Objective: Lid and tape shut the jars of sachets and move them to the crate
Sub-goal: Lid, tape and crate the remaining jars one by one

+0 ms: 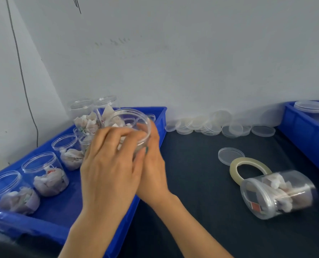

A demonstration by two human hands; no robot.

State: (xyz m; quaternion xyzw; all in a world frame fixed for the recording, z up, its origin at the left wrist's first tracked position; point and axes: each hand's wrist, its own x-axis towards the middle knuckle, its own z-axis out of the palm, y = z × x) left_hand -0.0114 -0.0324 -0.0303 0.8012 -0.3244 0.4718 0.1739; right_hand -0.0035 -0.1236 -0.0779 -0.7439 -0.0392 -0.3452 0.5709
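Both hands hold one clear open jar of sachets [131, 121] above the right edge of the left blue crate [155, 116]. My left hand [108, 162] wraps its fingers round the jar's near side. My right hand [152, 164] grips it from the right and below. Several more open jars of white sachets [47, 174] stand in that crate. A lidded jar [278, 194] lies on its side on the dark table at the right, resting against a roll of clear tape [248, 170]. One loose clear lid [230, 155] lies flat behind the tape.
A row of clear lids [218, 125] leans and lies along the wall at the back of the table. A second blue crate [307, 135] at the far right holds stacked lids. The white wall stands close behind everything.
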